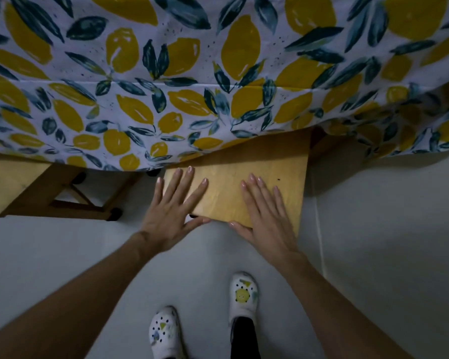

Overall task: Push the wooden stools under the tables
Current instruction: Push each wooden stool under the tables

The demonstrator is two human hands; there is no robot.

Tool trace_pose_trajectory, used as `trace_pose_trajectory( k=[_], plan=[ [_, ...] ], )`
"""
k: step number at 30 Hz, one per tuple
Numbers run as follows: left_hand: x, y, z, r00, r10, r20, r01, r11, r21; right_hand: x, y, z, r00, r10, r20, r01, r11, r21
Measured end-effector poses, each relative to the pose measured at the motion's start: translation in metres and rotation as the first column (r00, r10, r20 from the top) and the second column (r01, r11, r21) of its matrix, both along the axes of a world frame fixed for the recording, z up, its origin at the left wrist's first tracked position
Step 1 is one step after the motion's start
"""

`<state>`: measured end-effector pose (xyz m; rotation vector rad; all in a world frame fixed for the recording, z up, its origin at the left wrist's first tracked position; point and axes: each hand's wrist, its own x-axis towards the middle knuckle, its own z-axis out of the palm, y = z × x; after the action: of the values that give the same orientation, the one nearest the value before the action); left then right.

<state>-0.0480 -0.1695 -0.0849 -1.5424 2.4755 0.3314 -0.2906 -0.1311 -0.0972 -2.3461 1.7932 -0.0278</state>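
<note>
A wooden stool (283, 167) with a pale flat seat stands partly under the table, its far part hidden by the hanging lemon-print tablecloth (192, 73). My left hand (174, 206) lies flat on the seat's near left corner, fingers spread, thumb along the front edge. My right hand (265, 208) rests flat on the seat's near right part, thumb hooked at the front edge. Neither hand grips anything. A second wooden stool (18, 182) stands to the left, its seat half under the cloth, its legs and crossbars showing.
Pale grey floor (373, 242) spreads around me. My two feet in white perforated clogs (241, 294) stand just behind the stool. A thin white cable (319, 229) runs along the floor at the stool's right.
</note>
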Motion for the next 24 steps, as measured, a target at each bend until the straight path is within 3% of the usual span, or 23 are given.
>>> trace_pose_trajectory(
  k=[5, 11, 24],
  plan=[
    [-0.002, 0.005, -0.002, 1.000, 0.006, 0.016, -0.006, 1.000, -0.023, -0.009, -0.007, -0.006, 0.991, 0.084, -0.100, -0.081, 0.996, 0.040],
    [-0.009, -0.004, -0.001, 0.997, -0.021, -0.075, 0.022, 1.000, 0.009, -0.025, -0.015, -0.009, 0.991, 0.109, -0.083, -0.113, 0.993, -0.039],
    [-0.090, -0.020, -0.008, 0.994, 0.062, -0.086, -0.065, 0.997, -0.031, -0.110, -0.059, -0.006, 0.973, 0.200, -0.117, -0.206, 0.978, -0.037]
  ],
)
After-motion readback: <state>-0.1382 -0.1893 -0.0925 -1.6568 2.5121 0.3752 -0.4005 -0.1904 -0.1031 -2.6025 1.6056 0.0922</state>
